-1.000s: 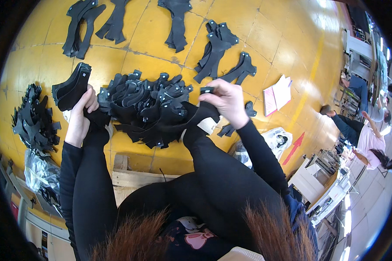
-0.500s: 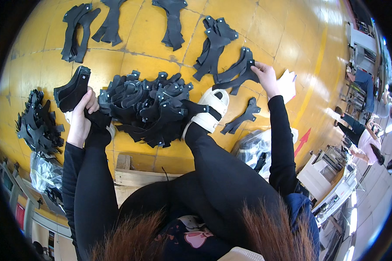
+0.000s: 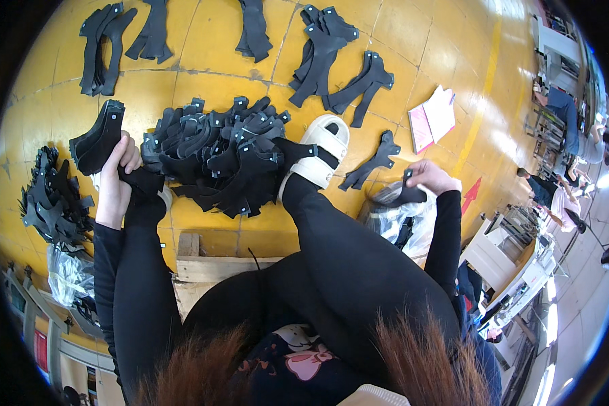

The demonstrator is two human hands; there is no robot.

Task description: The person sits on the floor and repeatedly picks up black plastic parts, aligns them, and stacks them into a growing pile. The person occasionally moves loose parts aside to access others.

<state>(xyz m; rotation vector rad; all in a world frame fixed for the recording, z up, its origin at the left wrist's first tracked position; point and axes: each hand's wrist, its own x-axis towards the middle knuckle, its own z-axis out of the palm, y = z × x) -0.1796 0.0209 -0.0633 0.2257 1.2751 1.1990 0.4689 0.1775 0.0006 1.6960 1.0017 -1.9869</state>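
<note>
My left hand (image 3: 118, 179) is closed around a stack of black fabric pieces (image 3: 99, 139), whose upper ends stick up above the fingers. My right hand (image 3: 434, 177) pinches one end of a black fabric piece (image 3: 413, 194), which hangs over a clear plastic bag (image 3: 419, 227) with more black material inside. Between my feet spreads a big heap of black fabric pieces (image 3: 216, 152) with small pale stickers. Left of the bag, a single forked black piece (image 3: 374, 160) lies on the floor. Beyond it sits a fanned group of black pieces (image 3: 364, 88).
Other black bundles (image 3: 318, 57) lie on the yellow tiled floor (image 3: 203, 84). At the left are another heap (image 3: 53, 199) and a clear bag (image 3: 71, 274). A pink and white booklet (image 3: 432, 118) lies at the right. Sewing machines (image 3: 497, 260) and people stand farther right.
My right hand has left the fanned group and come down to the plastic bag, where it pinches a black piece. My left hand keeps its stack. The view has shifted slightly.
</note>
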